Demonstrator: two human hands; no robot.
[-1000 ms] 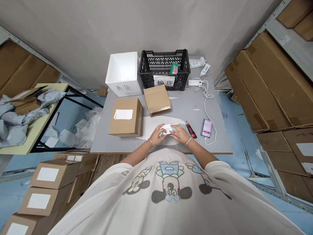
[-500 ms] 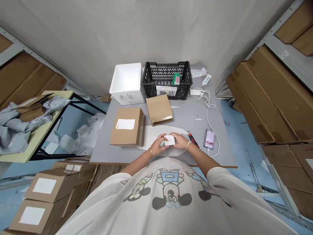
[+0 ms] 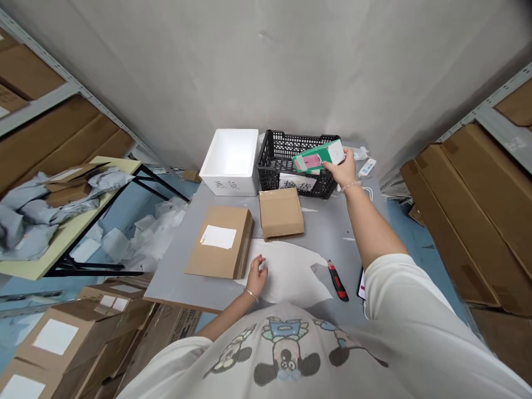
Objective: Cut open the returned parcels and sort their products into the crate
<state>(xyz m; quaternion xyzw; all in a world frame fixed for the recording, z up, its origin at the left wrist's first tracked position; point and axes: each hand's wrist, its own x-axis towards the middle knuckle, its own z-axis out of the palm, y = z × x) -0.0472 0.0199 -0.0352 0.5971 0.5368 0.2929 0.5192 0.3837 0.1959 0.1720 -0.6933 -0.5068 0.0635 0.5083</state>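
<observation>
Hands apart: my right hand point(image 3: 338, 170) is gripping a green-and-white carton point(image 3: 318, 156) above the black crate point(image 3: 278, 145); my left hand point(image 3: 257, 275) is resting on white sheeting point(image 3: 291, 274).

Loose off-white short-sleeved T-shirt point(image 3: 286, 338), plain soft fabric, with a wide sleeve point(image 3: 399, 288) hem on the right arm and a matching sleeve point(image 3: 166, 371) on the left. Chest print, nearer the body than both hands: cartoon mouse figures, upside down from the head camera. Central mouse figure point(image 3: 286, 349) with black ears and a blue and pale green outfit; smaller blue and black figures on either side. Just behind the left hand point(image 3: 257, 276): thin metal bangle point(image 3: 251, 295). Just behind the right hand point(image 3: 338, 169): pale beaded bracelet point(image 3: 352, 185), bead colour slightly pinkish.
</observation>
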